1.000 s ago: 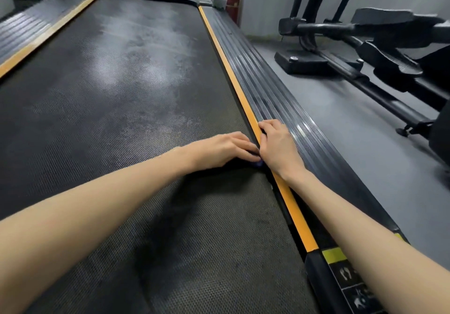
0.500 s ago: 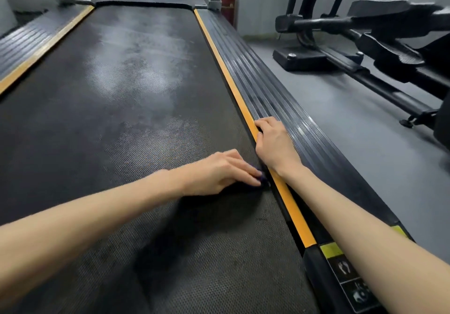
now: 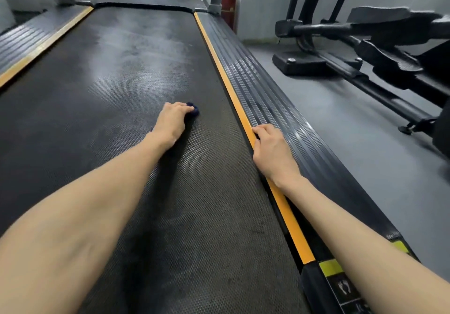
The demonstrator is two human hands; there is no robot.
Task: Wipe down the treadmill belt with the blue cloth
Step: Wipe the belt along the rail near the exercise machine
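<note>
Compared with half a second ago, the left hand is now farther up the belt, away from the side rail. Its fingers bend over the blue cloth, pressing it on the belt. The right hand holds the rail, fingers bent over its orange edge

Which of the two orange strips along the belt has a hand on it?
The orange strip on the right: the right hand holds its inner edge. The left strip lies untouched.

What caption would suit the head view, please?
Left hand holds blue cloth on treadmill belt; right hand grips side rail.
</note>
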